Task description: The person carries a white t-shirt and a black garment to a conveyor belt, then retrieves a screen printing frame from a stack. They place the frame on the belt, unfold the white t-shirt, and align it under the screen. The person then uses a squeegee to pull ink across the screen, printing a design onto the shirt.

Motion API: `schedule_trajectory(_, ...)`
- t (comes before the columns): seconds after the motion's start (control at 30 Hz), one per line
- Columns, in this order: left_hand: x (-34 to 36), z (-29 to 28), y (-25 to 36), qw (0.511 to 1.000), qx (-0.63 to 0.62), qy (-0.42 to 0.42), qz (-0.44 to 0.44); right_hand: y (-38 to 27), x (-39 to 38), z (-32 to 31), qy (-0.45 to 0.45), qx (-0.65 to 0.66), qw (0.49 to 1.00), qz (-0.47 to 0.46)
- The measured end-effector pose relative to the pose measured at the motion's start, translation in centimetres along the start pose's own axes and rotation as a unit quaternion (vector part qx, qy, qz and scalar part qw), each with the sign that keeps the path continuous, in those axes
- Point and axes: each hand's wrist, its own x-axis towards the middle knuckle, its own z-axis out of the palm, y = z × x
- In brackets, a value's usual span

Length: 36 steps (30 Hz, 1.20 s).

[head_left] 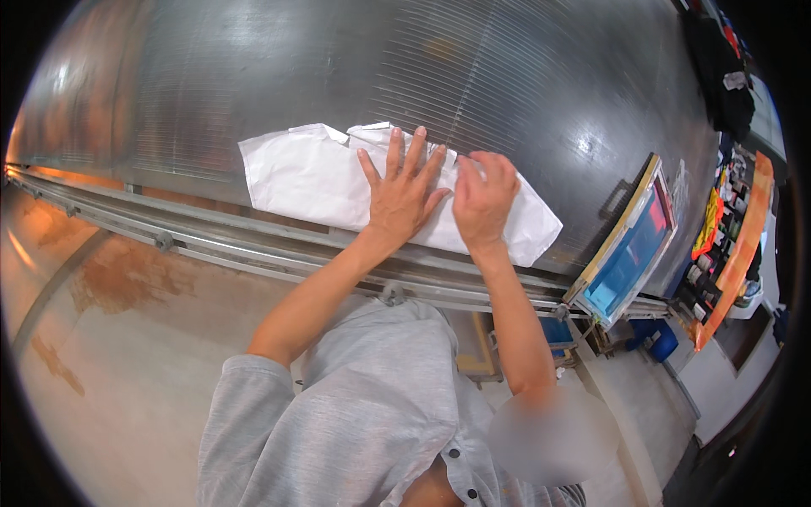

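A white, flat sheet (300, 173), cloth or paper, lies across the near edge of the dark table. Its far edge has uneven folds and slits near the middle. My left hand (400, 196) rests flat on its middle with the fingers spread toward the far edge. Just to the right, my right hand (484, 201) is closed, with its fingers bent down at the sheet's far edge. Those fingertips appear to pinch the sheet, though they are partly hidden. The sheet's right end reaches out past my right wrist.
A metal rail (253, 258) runs along the table's near side. At the right, a framed screen (621, 241) with a blue panel leans over the rail. Beyond it stand a shelf (733, 253) with an orange edge and several bottles. A blue container (657, 340) sits below.
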Motion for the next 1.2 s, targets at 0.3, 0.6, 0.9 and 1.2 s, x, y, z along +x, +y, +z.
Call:
schedule_trajectory(0.3, 0.4, -0.9, -0.6, 1.000, 0.018, -0.016, 0.016, -0.2, -1.5, 2.4, -0.005, 0.008, 1.000, 0.023)
schedule_trajectory(0.6, 1.0, -1.8, -0.5, 1.000, -0.013, -0.002, 0.018, 0.9, -2.0, -0.9, 0.071, 0.112, 0.984, 0.120)
schedule_trajectory(0.9, -3.2, -4.3, -2.3, 0.976, -0.044, 0.200, -0.075, 22.4, -18.9, -15.4, 0.207, -0.058, 0.913, 0.347)
schedule_trajectory(1.2, -12.6, -2.9, 9.3, 0.970, 0.004, 0.212, -0.119, 47.2, -40.7, -25.1, 0.136, -0.162, 0.806, 0.553)
